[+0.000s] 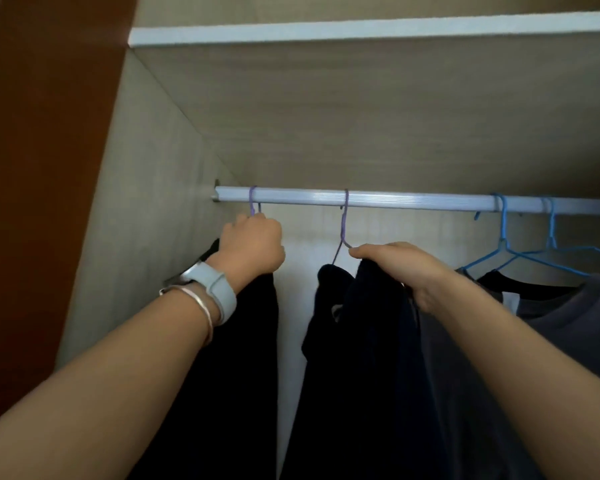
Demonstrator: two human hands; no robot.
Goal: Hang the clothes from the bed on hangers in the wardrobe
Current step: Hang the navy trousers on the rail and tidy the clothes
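A silver wardrobe rail [413, 199] runs across the wardrobe. My left hand [253, 245] is closed around the neck of a purple hanger [253, 199] hooked at the rail's left end, with a black garment [243, 375] hanging below it. My right hand [402, 268] grips the shoulder of a dark garment [357, 358] on a second purple hanger [344, 220] hooked at mid-rail. My left wrist wears a white watch and a silver bangle.
Two blue hangers [506, 244] hang at the right, carrying a grey shirt [575, 317] over a black one. A white-edged shelf [361, 31] sits above the rail. The wardrobe's left wall [146, 220] is close to my left hand; a brown door [42, 168] stands beyond.
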